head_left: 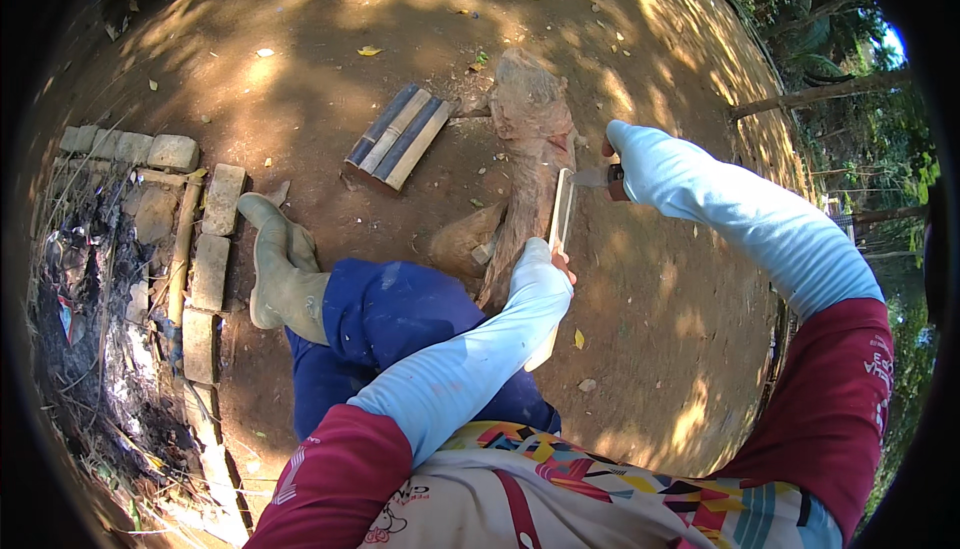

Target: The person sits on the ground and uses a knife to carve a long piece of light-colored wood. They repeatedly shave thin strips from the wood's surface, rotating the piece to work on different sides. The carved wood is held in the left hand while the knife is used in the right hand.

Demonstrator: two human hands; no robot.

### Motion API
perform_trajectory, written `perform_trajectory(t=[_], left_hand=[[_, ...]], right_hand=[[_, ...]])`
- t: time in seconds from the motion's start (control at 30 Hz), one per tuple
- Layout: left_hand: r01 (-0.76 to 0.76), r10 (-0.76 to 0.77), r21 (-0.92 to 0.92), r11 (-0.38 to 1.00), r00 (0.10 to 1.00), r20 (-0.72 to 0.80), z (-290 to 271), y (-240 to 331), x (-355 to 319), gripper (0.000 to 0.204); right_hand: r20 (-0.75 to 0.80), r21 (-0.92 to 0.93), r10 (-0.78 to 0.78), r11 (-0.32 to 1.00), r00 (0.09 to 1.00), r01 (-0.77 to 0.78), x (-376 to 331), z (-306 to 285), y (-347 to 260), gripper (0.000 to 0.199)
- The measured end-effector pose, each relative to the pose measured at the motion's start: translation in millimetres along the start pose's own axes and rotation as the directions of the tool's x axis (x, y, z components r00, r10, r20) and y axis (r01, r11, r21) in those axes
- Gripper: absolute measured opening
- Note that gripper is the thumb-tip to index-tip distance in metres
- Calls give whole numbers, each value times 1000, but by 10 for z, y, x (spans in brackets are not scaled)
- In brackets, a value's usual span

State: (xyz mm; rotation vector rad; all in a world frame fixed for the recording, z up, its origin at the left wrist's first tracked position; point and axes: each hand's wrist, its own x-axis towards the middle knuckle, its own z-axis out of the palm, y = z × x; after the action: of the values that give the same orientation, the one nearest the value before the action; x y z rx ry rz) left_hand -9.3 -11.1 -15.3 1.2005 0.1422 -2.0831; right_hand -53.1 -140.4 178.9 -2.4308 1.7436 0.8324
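Note:
My left hand (pixel 562 261) is closed around a pale split bamboo strip (pixel 563 211) that stands out past my fingers; its lower end comes out below my forearm. In my right hand (pixel 640 161), closed and mostly covered by a light-blue sleeve, is a knife (pixel 592 178) with a brown handle. Its grey blade points left and meets the strip near the upper end; whether it cuts in, I cannot tell. Beneath and beside the strip lies a rough wooden log (pixel 528 109).
Several split bamboo pieces (pixel 400 136), dark and pale, lie side by side left of the log. Further left, grey blocks (pixel 209 271) border an ash-covered fire place (pixel 95 349). My boot (pixel 285 259) rests beside the blocks. Greenery and poles (pixel 825 94) stand at the right.

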Motion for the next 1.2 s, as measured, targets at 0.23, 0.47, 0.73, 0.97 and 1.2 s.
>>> perform_trajectory(t=[0.23,0.47,0.73,0.97,1.2], left_hand=[[10,6,178,984,996,-84,32,2,70,31],[84,-88,-55,995,994,-65,36,75,-37,38],[137,-143,-124,983,989,-45,60,-16,112,40],[-24,26,86,996,1000,-18,8,43,-83,27],[53,-66,-139,989,994,-88,39,-5,51,36]], right_hand=[[367,-27,431,891,824,-454,176,-176,-310,19],[365,-203,97,979,926,-22,231,-3,-75,17],[597,123,355,846,719,-519,536,363,113,17],[477,650,279,527,833,-548,182,325,233,23],[432,300,202,887,879,-351,146,-96,-3,25]])
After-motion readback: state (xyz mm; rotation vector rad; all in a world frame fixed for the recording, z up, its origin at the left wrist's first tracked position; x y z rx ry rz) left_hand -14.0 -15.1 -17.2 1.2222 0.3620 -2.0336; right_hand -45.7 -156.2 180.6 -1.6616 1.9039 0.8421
